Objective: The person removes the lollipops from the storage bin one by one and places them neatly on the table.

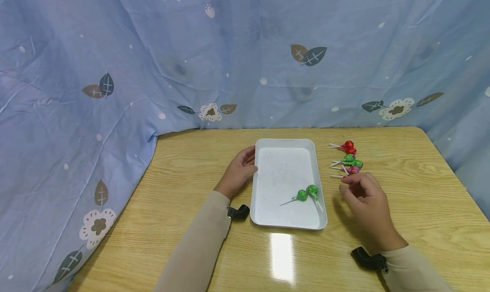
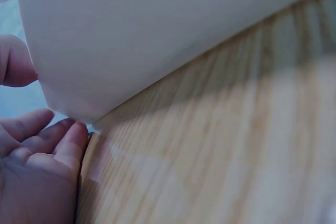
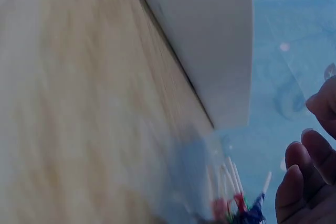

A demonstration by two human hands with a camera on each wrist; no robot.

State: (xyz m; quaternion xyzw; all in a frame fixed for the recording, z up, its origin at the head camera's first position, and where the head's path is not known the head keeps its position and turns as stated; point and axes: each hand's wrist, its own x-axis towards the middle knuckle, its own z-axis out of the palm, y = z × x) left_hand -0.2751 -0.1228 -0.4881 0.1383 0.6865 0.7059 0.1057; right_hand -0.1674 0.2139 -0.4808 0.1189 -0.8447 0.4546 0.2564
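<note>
A shallow white tray [image 1: 281, 177] lies on the table, with two green-wrapped lollipops [image 1: 302, 195] in its near right part. My left hand [image 1: 238, 171] holds the tray's left side, thumb at the rim and fingers low against the outer wall, as the left wrist view shows. Right of the tray is a loose group of several lollipops [image 1: 349, 158] in red, green and pink wrappers, sticks mostly pointing left. My right hand [image 1: 367, 204] hovers at the near end of this group, thumb and fingertips apart, nothing visible between them. It partly hides the nearest lollipop.
The wooden table [image 1: 191, 168] ends at a blue patterned curtain [image 1: 245, 58] behind and at the left. A black wrist camera mount [image 1: 239, 212] on the left arm sits close to the tray; another mount [image 1: 368, 259] is on the right wrist.
</note>
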